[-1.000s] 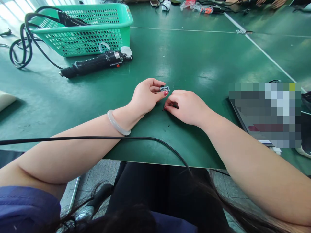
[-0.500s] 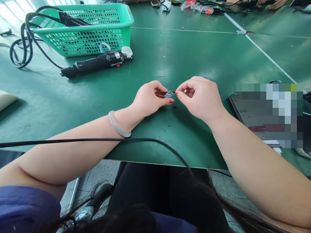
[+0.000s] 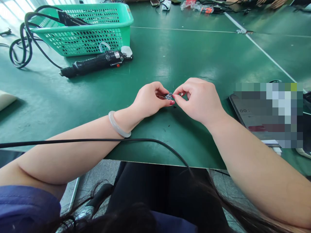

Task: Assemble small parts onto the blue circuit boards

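My left hand (image 3: 152, 97) is closed, pinching a small circuit board (image 3: 168, 96) between thumb and fingers; the board is dark with pale markings. At the board's right edge, the thumb and forefinger of my right hand (image 3: 196, 98) are pressed together. Whatever sits between those right fingertips is too small and covered to make out. Both hands are just above the green table (image 3: 145, 126). Below the fingertips, a tiny black bit (image 3: 175, 107) lies on the surface, and a smaller dark speck (image 3: 169, 126) is nearer the front edge.
A green perforated basket (image 3: 82, 40) holding dark cables stands at the back left. In front of it lies a black electric screwdriver (image 3: 94, 63). On the right is a tablet-like device (image 3: 245, 110), partly blurred. A black cable (image 3: 80, 140) crosses low over my left forearm. Another person's hand (image 3: 278, 4) shows far right.
My right hand has moved slightly left and down, bringing its fingertips against the board's right edge. The board has turned a little in my left hand, which stays nearly in place.
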Demonstrator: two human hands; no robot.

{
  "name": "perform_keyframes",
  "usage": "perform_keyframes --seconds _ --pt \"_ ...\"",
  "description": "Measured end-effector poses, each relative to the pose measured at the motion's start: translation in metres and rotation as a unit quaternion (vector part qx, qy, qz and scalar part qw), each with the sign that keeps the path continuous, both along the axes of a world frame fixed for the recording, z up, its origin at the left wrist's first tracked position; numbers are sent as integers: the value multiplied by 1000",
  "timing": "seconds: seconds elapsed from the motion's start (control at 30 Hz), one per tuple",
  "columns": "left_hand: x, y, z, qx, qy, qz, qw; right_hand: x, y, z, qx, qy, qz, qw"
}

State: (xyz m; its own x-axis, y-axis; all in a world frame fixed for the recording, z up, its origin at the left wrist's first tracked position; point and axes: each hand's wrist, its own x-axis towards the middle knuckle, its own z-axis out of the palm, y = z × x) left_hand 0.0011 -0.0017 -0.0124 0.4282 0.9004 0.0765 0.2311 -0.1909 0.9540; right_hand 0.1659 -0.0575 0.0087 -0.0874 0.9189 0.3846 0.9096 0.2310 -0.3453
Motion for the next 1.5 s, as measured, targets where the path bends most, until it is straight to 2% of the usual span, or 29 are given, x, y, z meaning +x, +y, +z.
perform_keyframes --seconds 0.2,0.5,0.83,1.1,1.37,1.5 --pt "2 -2 3 -26 -31 26 999 6 0 0 -11 62 20 998" --pt "4 -3 5 -71 -83 36 993 14 8 -12 -33 157 15 987" --pt "3 -3 4 -59 -65 30 996 16 9 -11 -38 205 0 978" --pt "1 -4 5 -67 -54 -16 996 10 2 -2 -22 181 10 983" --pt "1 -2 2 -45 -53 -5 998 12 4 -7 32 178 52 982" --pt "1 -2 3 -47 -46 -3 998 14 4 -7 22 172 38 984"
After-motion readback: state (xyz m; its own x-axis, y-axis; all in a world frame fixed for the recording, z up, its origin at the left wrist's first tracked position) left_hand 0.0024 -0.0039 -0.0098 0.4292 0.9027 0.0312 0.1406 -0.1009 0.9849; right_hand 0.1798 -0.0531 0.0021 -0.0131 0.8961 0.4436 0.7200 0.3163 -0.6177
